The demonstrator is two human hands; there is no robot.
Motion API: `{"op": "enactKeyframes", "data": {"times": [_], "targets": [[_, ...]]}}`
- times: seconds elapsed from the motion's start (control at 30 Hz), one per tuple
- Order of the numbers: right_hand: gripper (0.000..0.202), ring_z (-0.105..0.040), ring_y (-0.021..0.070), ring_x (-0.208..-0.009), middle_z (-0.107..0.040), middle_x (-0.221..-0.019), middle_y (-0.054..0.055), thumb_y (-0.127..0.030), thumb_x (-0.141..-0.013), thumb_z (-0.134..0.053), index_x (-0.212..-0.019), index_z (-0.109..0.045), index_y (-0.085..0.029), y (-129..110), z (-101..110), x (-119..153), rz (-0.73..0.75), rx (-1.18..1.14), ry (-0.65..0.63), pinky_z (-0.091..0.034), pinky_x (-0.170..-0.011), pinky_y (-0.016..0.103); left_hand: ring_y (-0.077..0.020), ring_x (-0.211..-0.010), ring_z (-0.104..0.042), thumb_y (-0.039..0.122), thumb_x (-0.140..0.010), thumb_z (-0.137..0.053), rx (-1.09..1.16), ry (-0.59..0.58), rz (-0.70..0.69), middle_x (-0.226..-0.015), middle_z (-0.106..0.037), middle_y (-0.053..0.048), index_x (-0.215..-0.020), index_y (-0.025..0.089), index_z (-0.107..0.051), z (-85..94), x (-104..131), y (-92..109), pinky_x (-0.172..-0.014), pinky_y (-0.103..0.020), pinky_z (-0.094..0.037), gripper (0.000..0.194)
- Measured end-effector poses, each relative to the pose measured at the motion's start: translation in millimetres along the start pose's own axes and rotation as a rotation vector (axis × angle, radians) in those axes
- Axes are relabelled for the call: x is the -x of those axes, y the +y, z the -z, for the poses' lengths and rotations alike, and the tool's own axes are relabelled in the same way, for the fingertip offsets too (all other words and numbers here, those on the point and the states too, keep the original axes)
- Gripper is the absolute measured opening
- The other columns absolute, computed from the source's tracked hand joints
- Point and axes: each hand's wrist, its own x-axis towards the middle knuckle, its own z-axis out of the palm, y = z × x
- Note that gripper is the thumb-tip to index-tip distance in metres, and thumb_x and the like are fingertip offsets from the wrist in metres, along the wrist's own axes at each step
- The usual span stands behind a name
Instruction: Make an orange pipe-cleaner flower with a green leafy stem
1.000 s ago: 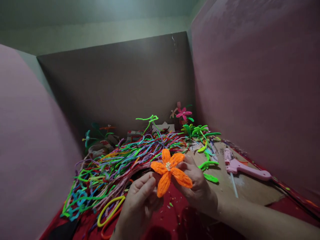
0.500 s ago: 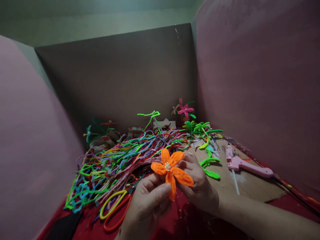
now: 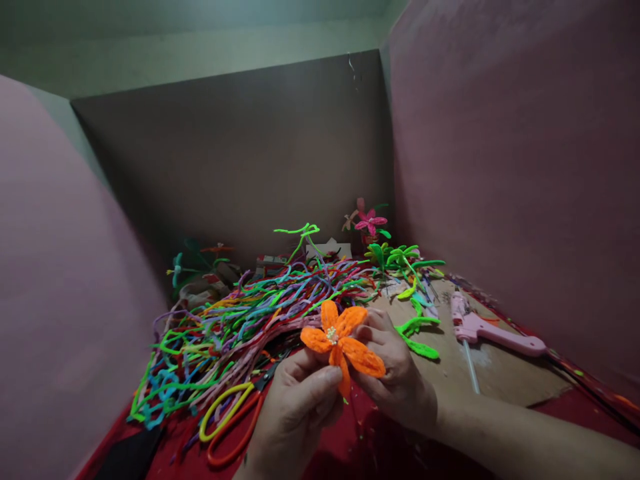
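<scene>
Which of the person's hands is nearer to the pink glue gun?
Right. The right hand, behind the orange flower's right side, is just left of the pink glue gun; the left hand, at a lower petal, is farther left.

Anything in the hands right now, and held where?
Orange five-petal flower: left hand grips its lower petal, thumb in front; right hand is behind its right-side petals, exact contact hidden.
</scene>
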Motion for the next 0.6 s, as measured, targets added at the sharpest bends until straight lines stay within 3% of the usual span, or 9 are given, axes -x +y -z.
{"op": "enactKeyframes", "data": {"times": [0.13, 0.5, 0.6], "targets": [[0.016, -0.048, 0.017, -0.073, -0.057, -0.065, 0.002, -0.013, -0.078, -0.052, -0.063, -0.051, -0.018, 0, 0, -1, -0.009, -0.027, 0.002, -0.035, -0.072, 0.036, -0.0022, -0.041, -0.029, 0.028, -0.062, -0.073, -0.113, -0.033, -0.025, -0.049, -0.045, 0.004, -0.075, 0.011, -0.066, 2.1, 0, 6, -0.04, -0.016, -0.024, 0.022], [0.02, -0.048, 0.0187, -0.075, -0.057, -0.065, 0.002, -0.017, -0.08, -0.05, -0.061, -0.053, -0.019, -4, 1, 1, -0.085, -0.064, -0.027, -0.035, -0.074, 0.037, -0.0041, -0.041, -0.032, 0.043, -0.057, -0.075, -0.255, -0.098, -0.032, -0.046, -0.044, 0.002, -0.068, 0.01, -0.066, 11.0, 2, 13, -0.042, -0.019, -0.022, 0.036], [0.018, -0.048, 0.0163, -0.071, -0.056, -0.067, 0.001, -0.019, -0.081, -0.052, -0.064, -0.056, -0.019, -3, -2, 0, -0.307, -0.275, -0.006, -0.037, -0.073, 0.034, -0.0048, -0.039, -0.031, 0.046, -0.07, -0.064, -0.19, -0.067, -0.068, -0.043, -0.041, 0.004, -0.069, 0.011, -0.063, 13.8, -1, 15, -0.041, -0.02, -0.023, 0.035]]}}
